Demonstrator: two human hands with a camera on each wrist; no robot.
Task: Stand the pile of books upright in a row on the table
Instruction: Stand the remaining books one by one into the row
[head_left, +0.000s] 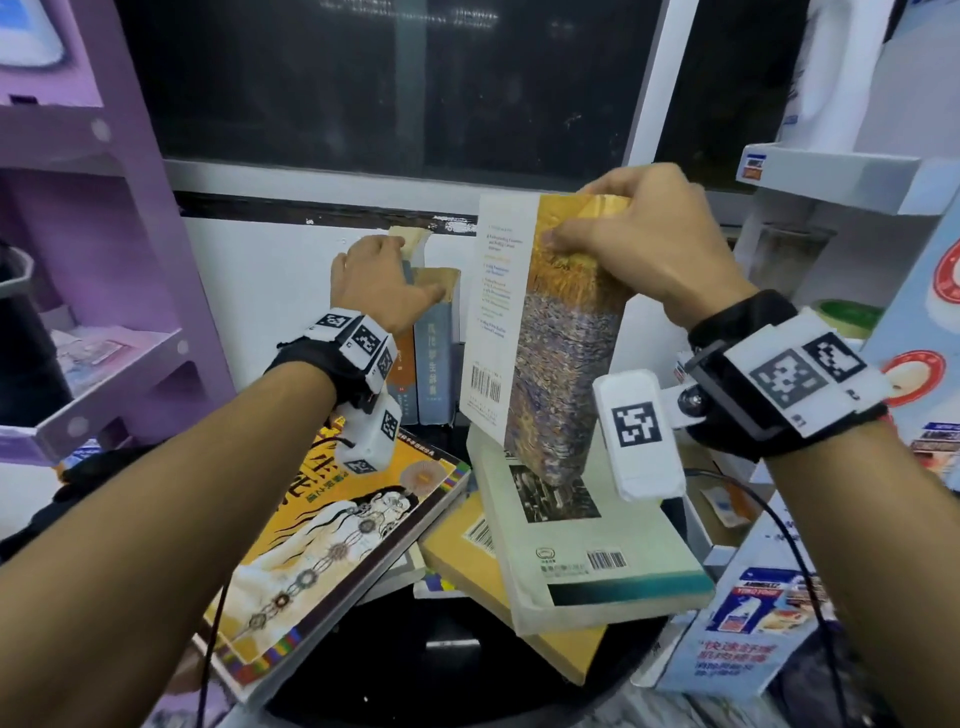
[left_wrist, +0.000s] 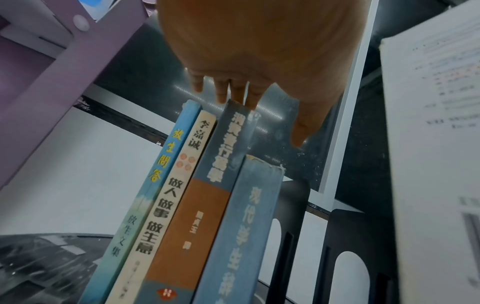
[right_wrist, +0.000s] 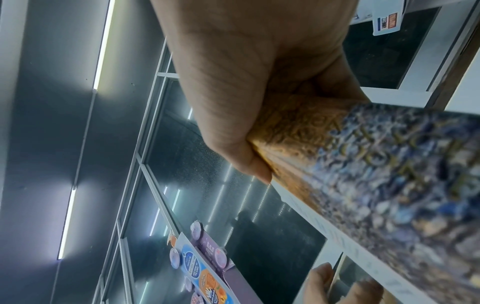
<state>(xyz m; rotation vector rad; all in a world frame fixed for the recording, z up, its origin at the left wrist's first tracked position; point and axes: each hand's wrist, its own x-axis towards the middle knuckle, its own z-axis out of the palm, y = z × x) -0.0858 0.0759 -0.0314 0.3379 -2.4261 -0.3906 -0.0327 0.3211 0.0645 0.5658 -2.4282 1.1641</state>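
Upright now, long axis vertical, painted book (head_left: 550, 338) pinched at top by right hand (head_left: 639, 244); left hand (head_left: 382, 280) spread atop standing books (left_wrist: 197, 205).

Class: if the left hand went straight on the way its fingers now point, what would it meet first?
The left hand already rests on the standing books; beyond them, probably the white wall, though depth is unclear.

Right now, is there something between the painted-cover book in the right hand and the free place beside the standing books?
Nothing visible blocks it. The right hand holds the painted-cover book above the flat pale book. The gap beside the row of standing books looks free; the left hand steadies that row.
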